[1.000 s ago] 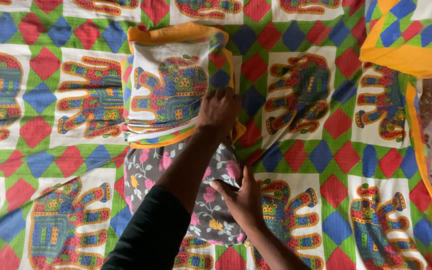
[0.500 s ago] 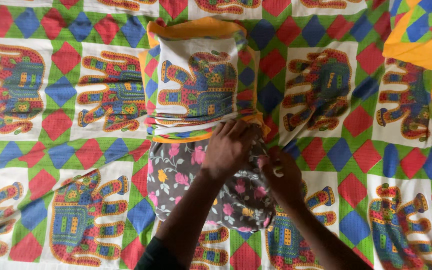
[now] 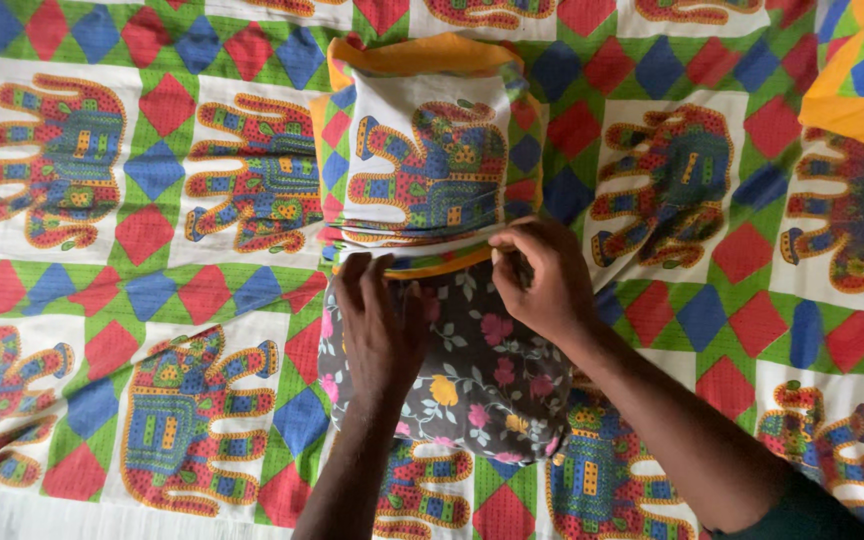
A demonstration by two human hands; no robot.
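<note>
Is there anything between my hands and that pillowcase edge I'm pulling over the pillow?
Nothing visible: left hand and right hand both touch the pillowcase at its open edge over the floral pillow.

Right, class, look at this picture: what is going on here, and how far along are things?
A person leans over a bedsheet printed with elephants and diamonds. Both hands work at the open end of a matching pillow cover: the left hand lies flat on a dark floral pillow, and the right hand pinches the cover's orange-edged opening. About half the pillow is inside the cover; the rest sticks out toward the person.
</note>
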